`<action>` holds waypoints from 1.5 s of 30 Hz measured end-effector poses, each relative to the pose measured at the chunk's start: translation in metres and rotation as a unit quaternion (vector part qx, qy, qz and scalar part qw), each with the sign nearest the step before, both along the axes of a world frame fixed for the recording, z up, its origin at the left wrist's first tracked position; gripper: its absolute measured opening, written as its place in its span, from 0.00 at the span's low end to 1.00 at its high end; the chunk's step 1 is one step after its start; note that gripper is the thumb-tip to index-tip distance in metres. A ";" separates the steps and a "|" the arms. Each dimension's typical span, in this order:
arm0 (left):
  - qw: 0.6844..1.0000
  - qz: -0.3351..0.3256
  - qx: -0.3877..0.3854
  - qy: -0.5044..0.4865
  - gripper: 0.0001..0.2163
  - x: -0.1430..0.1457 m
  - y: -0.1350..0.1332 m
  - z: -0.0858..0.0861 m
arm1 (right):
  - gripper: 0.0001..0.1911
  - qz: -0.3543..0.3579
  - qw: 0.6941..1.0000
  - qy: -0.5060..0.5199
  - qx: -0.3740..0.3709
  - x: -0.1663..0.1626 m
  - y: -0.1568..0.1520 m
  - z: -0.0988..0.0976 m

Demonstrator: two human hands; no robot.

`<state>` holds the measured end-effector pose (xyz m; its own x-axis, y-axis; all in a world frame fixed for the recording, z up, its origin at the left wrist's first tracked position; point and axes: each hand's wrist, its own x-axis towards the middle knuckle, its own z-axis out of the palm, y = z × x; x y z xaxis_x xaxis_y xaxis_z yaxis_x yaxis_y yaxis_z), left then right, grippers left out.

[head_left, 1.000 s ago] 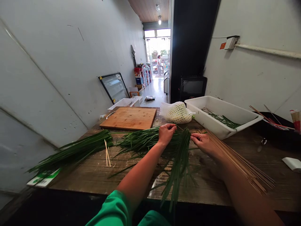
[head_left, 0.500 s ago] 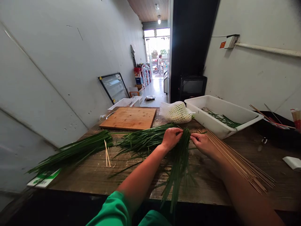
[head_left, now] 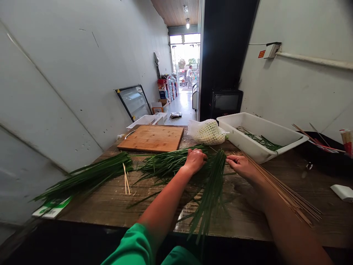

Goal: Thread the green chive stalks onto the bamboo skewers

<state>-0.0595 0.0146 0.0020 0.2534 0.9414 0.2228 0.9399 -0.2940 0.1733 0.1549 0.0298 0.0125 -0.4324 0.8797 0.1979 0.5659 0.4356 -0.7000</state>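
A hanging bunch of long green chives (head_left: 213,191) lies across the table front, its tips past the edge. My right hand (head_left: 240,166) is closed in a pinch at the bunch's upper right. A thin skewer tip (head_left: 211,148) shows on the bunch's other side, in line with those fingers; the part between is hidden by chives. My left hand (head_left: 195,161) rests on the right end of a loose chive pile (head_left: 165,162), fingers curled down on the stalks, fingertips partly hidden. Long bamboo skewers (head_left: 284,191) lie beneath and beside my right forearm.
Another chive bundle (head_left: 91,176) lies at left, near a few short sticks (head_left: 126,179). Behind are a wooden cutting board (head_left: 151,138), a net-wrapped bundle (head_left: 208,132) and a white tub (head_left: 261,129) holding some chives. A black container (head_left: 322,152) stands at right.
My left hand has moved left and slightly down, from the top of the hanging bunch to the loose pile. My right hand has shifted slightly right, still pinching.
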 end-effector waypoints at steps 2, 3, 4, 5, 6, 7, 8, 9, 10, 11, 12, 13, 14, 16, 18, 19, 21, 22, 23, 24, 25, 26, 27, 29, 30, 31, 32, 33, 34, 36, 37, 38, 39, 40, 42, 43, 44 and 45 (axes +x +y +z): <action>1.000 -0.004 0.007 0.017 0.08 0.003 -0.001 0.002 | 0.21 0.000 1.000 0.003 -0.002 0.000 0.000 -0.001; 1.000 -0.003 0.009 0.027 0.08 0.004 -0.001 0.002 | 0.21 -0.002 1.000 0.004 -0.003 0.000 0.001 -0.002; 0.999 0.000 0.011 0.036 0.08 0.005 -0.001 0.003 | 0.21 -0.004 1.000 0.005 -0.004 0.000 0.001 -0.002; 0.999 0.003 0.012 0.043 0.07 0.005 -0.001 0.003 | 0.21 -0.006 1.000 0.007 -0.005 0.000 0.002 -0.003; 0.999 0.006 0.012 0.049 0.07 0.006 -0.001 0.002 | 0.21 -0.006 1.000 0.010 -0.007 0.001 0.003 -0.004; 0.998 0.008 0.012 0.055 0.07 0.006 -0.001 0.002 | 0.21 -0.005 1.000 0.012 -0.009 0.001 0.003 -0.005; 0.998 0.010 0.014 0.060 0.08 0.006 0.000 0.002 | 0.20 -0.002 1.000 0.015 -0.011 0.002 0.004 -0.006; 0.998 0.012 0.017 0.061 0.08 0.006 0.000 0.001 | 0.20 0.001 1.000 0.016 -0.013 0.002 0.004 -0.006; 0.998 0.016 0.022 0.057 0.09 0.006 0.001 0.001 | 0.20 0.004 1.000 0.016 -0.015 0.002 0.004 -0.006; 0.998 0.021 0.027 0.045 0.09 0.006 0.001 0.001 | 0.21 0.006 1.000 0.014 -0.016 0.002 0.004 -0.006; 0.999 0.028 0.032 0.028 0.09 0.005 0.001 0.002 | 0.21 0.006 1.000 0.013 -0.016 0.002 0.005 -0.006; 0.999 0.032 0.032 0.009 0.09 0.004 0.001 0.002 | 0.21 0.004 1.000 0.011 -0.015 0.002 0.005 -0.006; 0.999 0.031 0.026 -0.005 0.09 0.003 0.001 0.003 | 0.21 0.002 1.000 0.009 -0.014 0.001 0.005 -0.006; 1.000 0.019 0.008 -0.011 0.08 0.001 0.001 0.004 | 0.21 -0.002 1.000 0.007 -0.012 0.001 0.005 -0.006; 1.000 0.008 -0.004 0.007 0.06 -0.001 -0.001 0.005 | 0.21 -0.001 1.000 0.007 -0.009 0.001 0.004 -0.006; 1.000 0.009 -0.006 0.017 0.06 -0.001 -0.001 0.005 | 0.21 0.000 1.000 0.007 -0.008 0.001 0.004 -0.005; 0.999 0.015 -0.009 0.028 0.06 -0.001 -0.002 0.006 | 0.21 0.003 1.000 0.002 -0.008 0.001 0.002 -0.002; 0.999 0.018 -0.009 0.028 0.06 -0.001 -0.002 0.006 | 0.21 0.004 1.000 -0.002 -0.008 0.000 0.001 -0.001; 1.000 0.021 -0.005 0.022 0.07 0.000 -0.002 0.006 | 0.21 0.006 1.000 -0.005 -0.008 0.000 0.000 0.001; 1.000 0.026 0.003 0.012 0.07 0.000 -0.002 0.006 | 0.21 0.008 1.000 -0.007 -0.007 0.000 -0.001 0.002; 0.999 0.033 0.017 -0.003 0.08 0.000 -0.002 0.006 | 0.21 0.010 1.000 -0.007 -0.005 0.000 -0.002 0.003; 0.998 0.042 0.032 -0.021 0.09 0.001 -0.001 0.006 | 0.21 0.011 1.000 -0.005 -0.003 -0.001 -0.002 0.004; 0.997 0.053 0.046 -0.040 0.10 0.001 -0.001 0.006 | 0.20 0.012 1.000 -0.001 -0.001 -0.001 -0.003 0.004; 0.993 0.072 0.060 -0.070 0.11 0.001 0.000 0.006 | 0.20 0.012 1.000 0.003 -0.002 -0.001 -0.003 0.004; 0.992 0.079 0.059 -0.080 0.11 0.000 0.001 0.005 | 0.19 0.011 1.000 0.004 -0.003 -0.001 -0.004 0.004; 0.991 0.083 0.056 -0.088 0.11 0.000 0.002 0.005 | 0.19 0.011 1.000 0.005 -0.005 -0.001 -0.004 0.003; 0.991 0.085 0.051 -0.095 0.11 0.000 0.002 0.004 | 0.19 0.010 1.000 0.006 -0.007 -0.001 -0.004 0.003; 0.990 0.085 0.048 -0.104 0.11 0.000 0.003 0.004 | 0.19 0.010 1.000 0.007 -0.010 -0.001 -0.004 0.003; 0.988 0.083 0.047 -0.119 0.11 0.000 0.004 0.003 | 0.20 0.010 1.000 0.008 -0.013 -0.001 -0.004 0.003; 0.982 0.075 0.052 -0.165 0.11 0.000 0.006 0.002 | 0.20 0.010 1.000 0.008 -0.016 -0.001 -0.004 0.003; 0.977 0.071 0.056 -0.193 0.10 0.000 0.006 0.002 | 0.20 0.010 1.000 0.004 -0.014 -0.001 -0.004 0.003; 0.972 0.066 0.058 -0.219 0.10 0.000 0.007 0.002 | 0.20 0.010 1.000 0.000 -0.010 -0.001 -0.004 0.003; 0.966 0.064 0.058 -0.243 0.09 0.000 0.007 0.002 | 0.21 0.010 1.000 -0.005 -0.005 -0.001 -0.003 0.002; 0.961 0.065 0.055 -0.263 0.09 0.001 0.008 0.003 | 0.20 0.010 1.000 -0.008 0.002 -0.001 -0.003 0.002; 0.950 0.075 0.045 -0.300 0.08 0.002 0.008 0.004 | 0.20 0.010 1.000 -0.008 0.014 -0.001 -0.002 0.001; 0.943 0.081 0.036 -0.322 0.08 0.003 0.008 0.005 | 0.19 0.011 1.000 -0.006 0.017 -0.002 -0.002 0.001; 0.933 0.084 0.025 -0.348 0.08 0.003 0.007 0.005 | 0.19 0.011 1.000 -0.006 0.019 -0.001 -0.002 0.000; 0.924 0.085 0.015 -0.373 0.08 0.004 0.007 0.006 | 0.19 0.011 1.000 -0.006 0.019 -0.001 -0.002 -0.001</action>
<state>-0.0556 0.0216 0.0079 -0.1325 0.9441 0.3020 0.5962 -0.1675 0.7852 0.1534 0.0280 0.0119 -0.4547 0.8615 0.2260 0.5635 0.4748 -0.6761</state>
